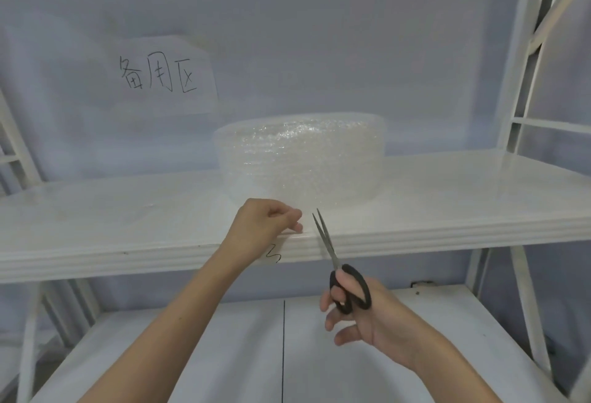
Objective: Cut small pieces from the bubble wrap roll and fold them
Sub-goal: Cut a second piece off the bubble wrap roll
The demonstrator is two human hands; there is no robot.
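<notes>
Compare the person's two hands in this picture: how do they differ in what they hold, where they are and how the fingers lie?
The left hand pinches the clear free edge of the bubble wrap roll; the right hand holds black-handled scissors.
The left hand rests at the shelf's front edge; the right hand hangs lower, in front of the shelf.
The left hand's fingers are curled tight; the right hand's lower fingers spread loosely.
Both are bare and reach toward the roll.

1. I cannot make out the loose edge of the bubble wrap roll (300,159); it is transparent and blurs into the shelf (447,198).
2. In front of the roll, whether my left hand (267,222) pinches wrap is unclear.
3. Both my forearms are cropped at the bottom edge.
</notes>
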